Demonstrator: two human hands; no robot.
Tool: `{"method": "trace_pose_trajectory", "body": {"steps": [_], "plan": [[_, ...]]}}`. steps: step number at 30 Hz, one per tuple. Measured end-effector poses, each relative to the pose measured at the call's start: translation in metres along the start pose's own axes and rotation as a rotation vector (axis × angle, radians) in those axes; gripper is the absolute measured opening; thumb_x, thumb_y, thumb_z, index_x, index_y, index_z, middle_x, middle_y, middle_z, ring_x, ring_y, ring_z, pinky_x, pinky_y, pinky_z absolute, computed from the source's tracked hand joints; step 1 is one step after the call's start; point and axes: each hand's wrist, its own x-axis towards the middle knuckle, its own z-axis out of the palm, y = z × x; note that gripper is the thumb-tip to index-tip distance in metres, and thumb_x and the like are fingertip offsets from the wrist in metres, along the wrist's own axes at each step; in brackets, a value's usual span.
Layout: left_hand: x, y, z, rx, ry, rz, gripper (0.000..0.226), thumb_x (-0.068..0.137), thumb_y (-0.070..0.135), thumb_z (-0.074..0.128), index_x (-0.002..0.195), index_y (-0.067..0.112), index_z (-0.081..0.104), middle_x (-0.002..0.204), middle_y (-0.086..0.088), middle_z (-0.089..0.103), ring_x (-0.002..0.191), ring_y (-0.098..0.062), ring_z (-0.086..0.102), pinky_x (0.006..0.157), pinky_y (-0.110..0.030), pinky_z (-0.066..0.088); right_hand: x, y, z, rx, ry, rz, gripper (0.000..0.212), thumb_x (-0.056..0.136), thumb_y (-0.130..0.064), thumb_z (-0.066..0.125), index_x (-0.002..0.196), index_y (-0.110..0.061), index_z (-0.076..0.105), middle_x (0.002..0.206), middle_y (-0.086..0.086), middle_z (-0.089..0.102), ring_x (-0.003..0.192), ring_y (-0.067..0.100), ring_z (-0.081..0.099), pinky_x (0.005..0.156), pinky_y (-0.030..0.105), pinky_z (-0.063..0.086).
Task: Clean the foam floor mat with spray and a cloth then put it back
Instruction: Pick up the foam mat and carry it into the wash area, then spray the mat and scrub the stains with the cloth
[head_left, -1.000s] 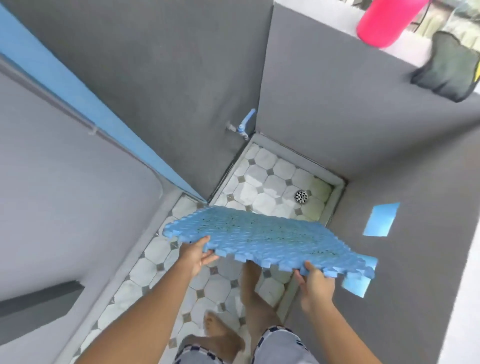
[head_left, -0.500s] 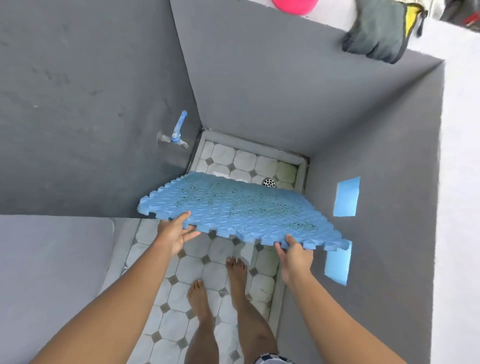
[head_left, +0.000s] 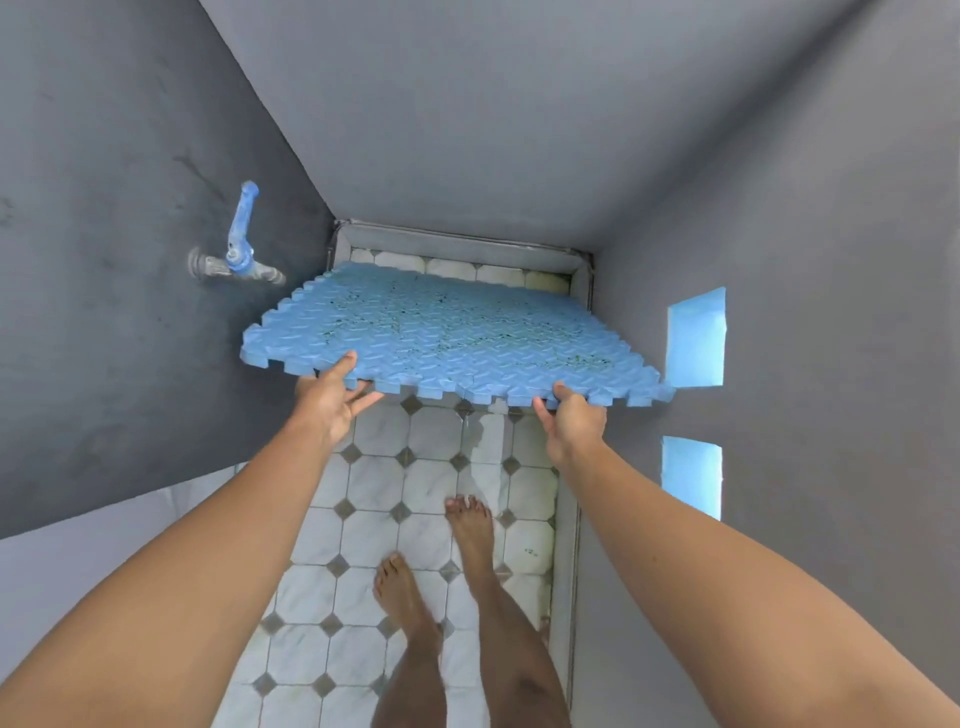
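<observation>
Foam mat (head_left: 447, 332) carried further in over the tiled floor (head_left: 384, 540), covering the drain. Lies roughly flat, toothed near edge crosswise. Left hand (head_left: 332, 402) and right hand (head_left: 574, 423) pinch that edge.

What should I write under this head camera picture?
Two bare hands hold a speckled blue foam mat above the tiled floor.

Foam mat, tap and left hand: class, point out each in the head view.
foam mat (head_left: 447, 332), head view, speckled top surface.
tap (head_left: 241, 244), head view, blue handle.
left hand (head_left: 330, 400), head view, back of hand.
</observation>
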Motion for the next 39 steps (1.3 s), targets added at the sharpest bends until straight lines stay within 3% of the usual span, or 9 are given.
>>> {"method": "trace_pose_trajectory", "body": {"steps": [4, 7, 13, 17, 21, 23, 29, 34, 39], "plan": [[0.011, 0.006, 0.007, 0.017, -0.004, 0.002, 0.066, 0.094, 0.013, 0.072, 0.150, 0.008, 0.038, 0.142, -0.016, 0.056, 0.110, -0.031, 0.067, 0.059, -0.040, 0.065, 0.012, 0.002, 0.010, 0.026, -0.044, -0.006, 0.058, 0.095, 0.000, 0.063, 0.146, 0.000, 0.035, 0.149, 0.010, 0.044, 0.054, 0.008, 0.070, 0.064, 0.023, 0.061], [0.016, 0.011, 0.016, 0.039, -0.027, -0.024, 0.063, 0.095, 0.015, 0.071, 0.149, 0.008, 0.040, 0.144, -0.015, 0.053, 0.117, -0.032, 0.064, 0.059, -0.042, 0.065, 0.024, -0.002, 0.014, -0.006, -0.040, 0.028, 0.052, 0.095, -0.001, 0.064, 0.142, 0.002, 0.041, 0.146, 0.010, 0.048, 0.066, 0.011, 0.067, 0.074, 0.028, 0.061], [0.015, -0.002, 0.007, 0.116, -0.050, -0.148, 0.054, 0.101, 0.029, 0.060, 0.151, 0.013, 0.044, 0.158, -0.010, 0.043, 0.127, -0.029, 0.061, 0.066, -0.044, 0.065, 0.045, 0.013, 0.001, -0.167, -0.029, 0.220, 0.034, 0.097, -0.003, 0.061, 0.130, 0.000, 0.054, 0.137, 0.016, 0.055, 0.085, 0.023, 0.064, 0.064, 0.034, 0.061], [0.002, -0.023, -0.013, 0.171, 0.021, -0.210, 0.053, 0.105, 0.028, 0.055, 0.155, 0.017, 0.040, 0.166, -0.015, 0.027, 0.127, -0.027, 0.063, 0.092, -0.043, 0.057, 0.039, 0.029, -0.009, -0.240, -0.008, 0.275, 0.036, 0.096, -0.014, 0.066, 0.129, -0.003, 0.056, 0.107, 0.013, 0.060, 0.080, 0.024, 0.066, 0.059, 0.037, 0.062], [-0.022, -0.043, -0.027, 0.287, 0.020, -0.213, 0.050, 0.105, 0.030, 0.056, 0.152, 0.016, 0.044, 0.159, -0.015, 0.039, 0.135, -0.028, 0.054, 0.100, -0.047, 0.052, 0.021, 0.042, -0.016, -0.277, 0.023, 0.284, 0.040, 0.096, -0.018, 0.066, 0.133, -0.007, 0.054, 0.122, 0.017, 0.059, 0.097, 0.029, 0.068, 0.054, 0.036, 0.059], [-0.039, -0.048, -0.033, 0.315, 0.004, -0.135, 0.051, 0.104, 0.027, 0.059, 0.150, 0.012, 0.044, 0.154, -0.012, 0.047, 0.130, -0.025, 0.057, 0.095, -0.045, 0.053, 0.005, 0.045, -0.021, -0.288, 0.004, 0.260, 0.042, 0.097, -0.013, 0.063, 0.137, -0.007, 0.050, 0.120, 0.016, 0.054, 0.087, 0.029, 0.065, 0.051, 0.035, 0.060], [-0.130, -0.022, -0.038, 0.404, -0.158, 0.224, 0.035, 0.100, 0.015, 0.064, 0.133, 0.009, 0.055, 0.122, -0.009, 0.066, 0.110, -0.024, 0.066, 0.079, -0.036, 0.057, -0.081, 0.020, -0.022, -0.351, -0.232, 0.007, 0.040, 0.100, -0.006, 0.053, 0.135, -0.018, 0.037, 0.118, 0.009, 0.058, 0.091, 0.030, 0.068, 0.076, 0.039, 0.059], [-0.220, 0.041, -0.032, 0.447, -0.243, 0.416, 0.018, 0.099, 0.013, 0.064, 0.117, 0.012, 0.061, 0.114, -0.010, 0.069, 0.090, -0.015, 0.069, 0.065, -0.028, 0.056, -0.174, -0.043, -0.022, -0.433, -0.385, -0.213, 0.028, 0.097, -0.013, 0.059, 0.123, -0.017, 0.049, 0.115, 0.008, 0.064, 0.073, 0.022, 0.070, 0.060, 0.032, 0.056], [-0.305, 0.134, 0.013, 0.517, -0.330, 0.688, 0.019, 0.099, 0.010, 0.065, 0.117, 0.008, 0.061, 0.103, -0.010, 0.067, 0.093, -0.022, 0.066, 0.065, -0.029, 0.050, -0.249, -0.139, -0.006, -0.455, -0.476, -0.455, 0.018, 0.095, -0.011, 0.063, 0.112, -0.011, 0.055, 0.096, 0.010, 0.066, 0.067, 0.021, 0.067, 0.051, 0.028, 0.051]]}}
